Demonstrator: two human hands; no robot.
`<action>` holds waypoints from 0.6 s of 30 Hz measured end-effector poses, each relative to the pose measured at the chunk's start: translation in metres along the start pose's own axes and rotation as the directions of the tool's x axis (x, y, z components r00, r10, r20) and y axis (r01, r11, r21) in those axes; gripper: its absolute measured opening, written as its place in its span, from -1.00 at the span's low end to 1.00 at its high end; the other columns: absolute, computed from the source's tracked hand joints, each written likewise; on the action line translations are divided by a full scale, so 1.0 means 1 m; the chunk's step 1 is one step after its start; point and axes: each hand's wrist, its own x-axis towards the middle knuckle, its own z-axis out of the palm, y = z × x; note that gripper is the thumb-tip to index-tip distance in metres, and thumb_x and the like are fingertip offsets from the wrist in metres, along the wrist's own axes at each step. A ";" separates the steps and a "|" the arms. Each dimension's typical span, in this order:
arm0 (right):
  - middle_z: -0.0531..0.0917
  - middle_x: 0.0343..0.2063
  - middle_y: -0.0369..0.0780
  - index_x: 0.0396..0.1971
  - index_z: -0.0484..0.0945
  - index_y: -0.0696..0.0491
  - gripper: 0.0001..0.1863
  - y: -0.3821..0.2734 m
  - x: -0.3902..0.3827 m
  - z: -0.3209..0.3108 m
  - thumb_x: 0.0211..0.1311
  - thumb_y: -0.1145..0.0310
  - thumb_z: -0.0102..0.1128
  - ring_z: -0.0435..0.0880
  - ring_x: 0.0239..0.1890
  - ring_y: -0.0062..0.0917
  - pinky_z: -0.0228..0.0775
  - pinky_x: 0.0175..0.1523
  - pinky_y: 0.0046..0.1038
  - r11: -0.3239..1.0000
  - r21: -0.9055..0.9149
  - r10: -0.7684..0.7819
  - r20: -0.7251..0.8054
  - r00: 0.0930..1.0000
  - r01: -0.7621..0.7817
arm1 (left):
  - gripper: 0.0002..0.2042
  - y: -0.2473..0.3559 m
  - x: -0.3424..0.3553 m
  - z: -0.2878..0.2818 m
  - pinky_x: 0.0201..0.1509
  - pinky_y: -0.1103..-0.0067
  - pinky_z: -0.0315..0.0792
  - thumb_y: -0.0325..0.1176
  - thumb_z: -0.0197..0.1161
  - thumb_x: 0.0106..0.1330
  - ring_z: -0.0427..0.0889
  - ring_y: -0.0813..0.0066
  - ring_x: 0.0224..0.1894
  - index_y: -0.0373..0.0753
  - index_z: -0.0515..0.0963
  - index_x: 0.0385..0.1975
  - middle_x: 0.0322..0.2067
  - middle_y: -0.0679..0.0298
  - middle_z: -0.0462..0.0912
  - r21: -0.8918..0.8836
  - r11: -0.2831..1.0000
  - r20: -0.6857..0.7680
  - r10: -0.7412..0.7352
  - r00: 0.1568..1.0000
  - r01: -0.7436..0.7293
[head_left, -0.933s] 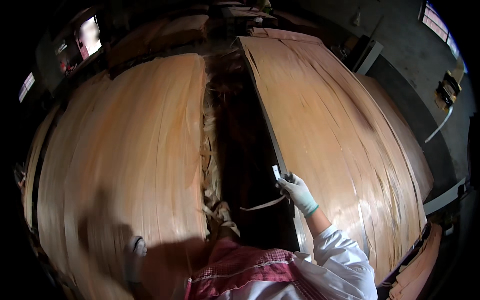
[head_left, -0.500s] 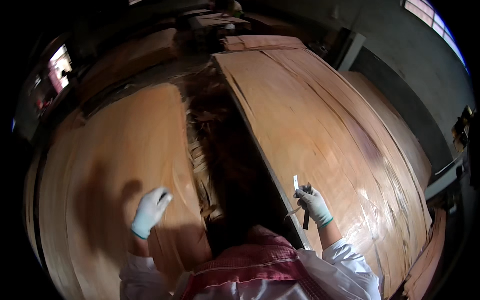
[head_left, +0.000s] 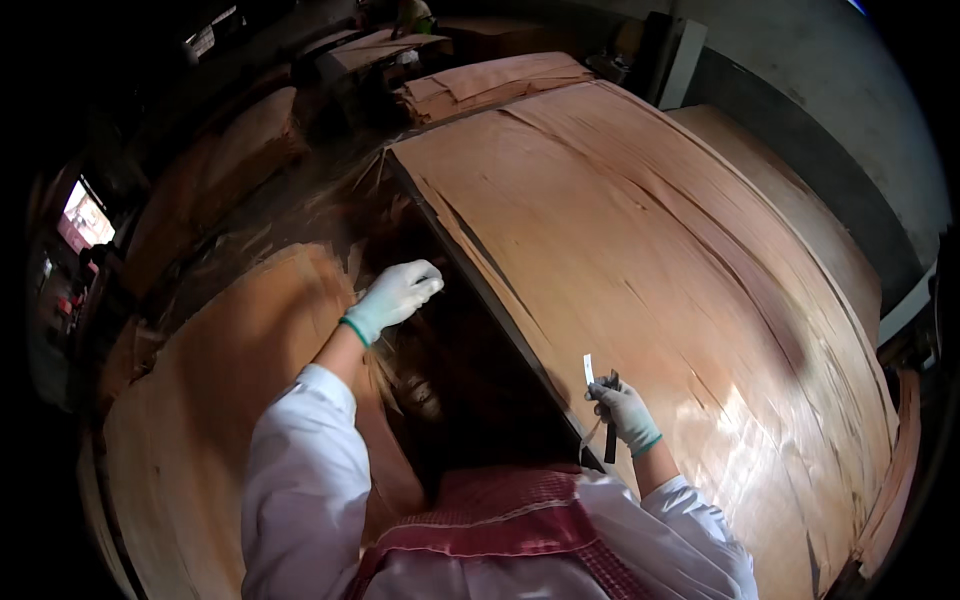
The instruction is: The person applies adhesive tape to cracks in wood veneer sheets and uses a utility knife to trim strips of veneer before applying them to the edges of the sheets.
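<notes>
**Desk:** Veneer, left to right — what do we see?

**Photographer:** Veneer sheet point(head_left: 230, 400) on the left stack lies flat and pale, running under the white sleeve point(head_left: 300, 470). Above it, the left hand point(head_left: 395, 295), in a light glove with a green cuff, is stretched forward over the dark gap point(head_left: 470, 400) between the two stacks, near the edge of the right stack. Fingers loosely curled, closed on nothing I can make out.

**Desk:** And half a second ago?

**Photographer:** That hand was low, spread over the left sheet near the body. It has since come up and across toward the gap. The view has also swung: the right stack now fills more of the frame.

**Desk:** The middle?

**Photographer:** Loose splintered scraps point(head_left: 400, 380) sit along the gap's left side, in shadow. A red checked cloth point(head_left: 500, 510) covers the person's chest at the bottom edge.

**Desk:** The right side?

**Photographer:** The right hand point(head_left: 625, 410), gloved the same way, is clamped around a knife point(head_left: 600, 400) with a short pale blade pointing up and a dark handle hanging below the fist. It sits at the near edge of the big veneer sheet point(head_left: 680, 260), much where it was before. That sheet is reddish, split with long grain cracks, and bows over the top of its stack.

**Desk:** Background?

**Photographer:** More veneer piles point(head_left: 490, 80) behind, a grey wall point(head_left: 830, 90) at right, a bright opening point(head_left: 85, 215) far left.
</notes>
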 end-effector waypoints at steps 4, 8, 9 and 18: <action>0.64 -0.48 -0.30 -0.25 0.54 0.09 -0.84 -0.006 0.049 0.011 0.26 0.34 0.22 0.48 -0.63 -0.69 0.28 -0.53 -0.65 0.999 0.001 0.051 -0.047 0.998 -0.051 | -0.80 -0.081 0.099 -0.022 -0.23 0.58 0.51 -0.30 0.17 0.33 0.53 0.58 -0.38 -0.32 0.54 -0.22 -0.39 0.33 0.57 -0.394 0.887 -0.014 -0.266 0.964 0.240; 0.65 -0.48 -0.25 -0.26 0.52 0.08 -0.86 0.004 0.069 0.009 0.28 0.35 0.18 0.47 -0.66 -0.69 0.25 -0.60 -0.66 0.990 0.113 0.119 -0.356 0.927 -0.083 | -0.69 -0.186 0.229 -0.038 -0.04 0.40 0.58 -0.25 0.19 0.35 0.62 0.30 -0.11 -0.32 0.47 -0.03 -0.20 0.14 0.60 -0.707 0.592 0.084 -0.472 0.877 0.387; 0.64 -0.48 -0.24 -0.26 0.50 0.07 -0.86 0.007 0.071 0.013 0.28 0.35 0.18 0.47 -0.66 -0.69 0.23 -0.63 -0.67 0.987 0.141 0.133 -0.416 0.899 -0.081 | -0.70 -0.219 0.261 -0.040 -0.02 0.36 0.58 -0.26 0.20 0.34 0.61 0.24 -0.14 -0.31 0.46 -0.05 -0.21 0.11 0.59 -0.764 0.531 0.076 -0.491 0.868 0.367; 0.57 -0.59 -0.29 -0.34 0.51 0.05 -0.87 0.066 0.108 0.104 0.29 0.31 0.11 0.43 -0.70 -0.62 0.18 -0.67 -0.55 0.850 0.506 0.391 -0.793 0.468 0.146 | -0.75 -0.403 0.491 -0.089 -0.14 0.48 0.52 -0.21 0.24 0.31 0.44 0.42 -0.22 -0.22 0.49 -0.15 -0.27 0.24 0.46 -0.907 0.193 0.232 -0.514 0.826 0.375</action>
